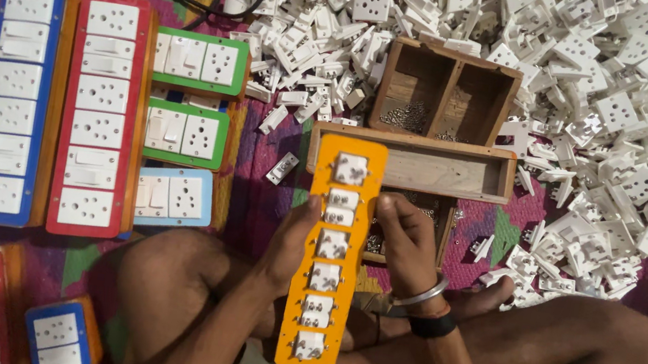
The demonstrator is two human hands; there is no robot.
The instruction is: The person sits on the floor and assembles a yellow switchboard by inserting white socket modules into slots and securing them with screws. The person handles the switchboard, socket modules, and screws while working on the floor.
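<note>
Orange switch panel (333,252), long axis running away from us, stands over our crossed legs before the wooden tray (449,89). Our left hand (291,241) grips its left edge; our right hand (407,242) pinches its right edge, equally near.

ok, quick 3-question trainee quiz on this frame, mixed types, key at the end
1. True or false: both hands hold the orange panel.
2. Which finished panel lies furthest to the image left? A) red B) blue C) green
3. Fill in: the heap of white sockets lies beside a wooden ____.

Key:
1. True: left hand grips one long edge, right hand the other.
2. B, the blue panel, next to the red panel.
3. box
</note>
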